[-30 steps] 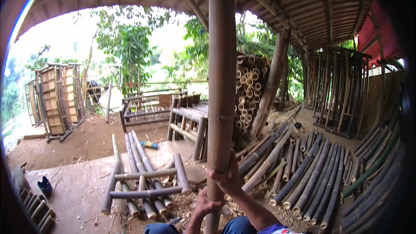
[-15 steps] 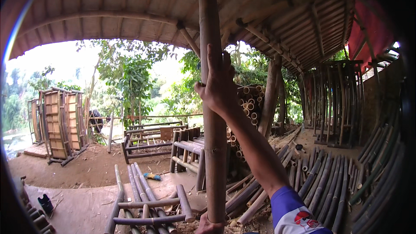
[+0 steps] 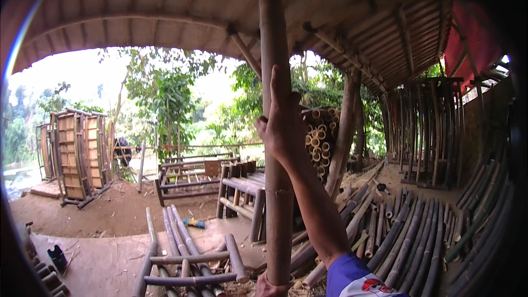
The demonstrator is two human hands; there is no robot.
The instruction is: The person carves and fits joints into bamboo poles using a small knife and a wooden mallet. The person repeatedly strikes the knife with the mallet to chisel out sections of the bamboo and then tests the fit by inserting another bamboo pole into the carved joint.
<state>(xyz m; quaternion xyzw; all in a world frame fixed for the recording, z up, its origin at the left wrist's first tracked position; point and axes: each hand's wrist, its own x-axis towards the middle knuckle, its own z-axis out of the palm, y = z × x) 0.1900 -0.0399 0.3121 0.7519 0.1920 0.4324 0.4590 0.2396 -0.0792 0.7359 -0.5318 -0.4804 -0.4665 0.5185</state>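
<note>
A thick brown bamboo pole (image 3: 279, 209) stands nearly upright before me, its top running out of the picture. My right hand (image 3: 281, 129) grips it at about mid-height, one finger stretched up along the pole and the thumb on its left side. The other fingers are mostly hidden behind the hand. Low down, at the bottom edge, my left hand (image 3: 268, 287) is wrapped round the same pole and only partly shows. Left of that hand, a bamboo frame with crossbars (image 3: 190, 281) lies over several long bamboo poles (image 3: 180, 232).
Many dark bamboo poles (image 3: 410, 236) cover the floor at right. Cut bamboo (image 3: 318, 142) is stacked behind my pole. A bamboo bench (image 3: 242, 190) and bed-like frame (image 3: 190, 181) stand farther back. Tall panels (image 3: 71, 157) are at left; upright frames (image 3: 429, 132) lean at far right.
The bamboo pole has shifted slightly to the right in the picture. My right hand now appears a little lower and farther right, still holding it; my left hand has moved slightly right too.
</note>
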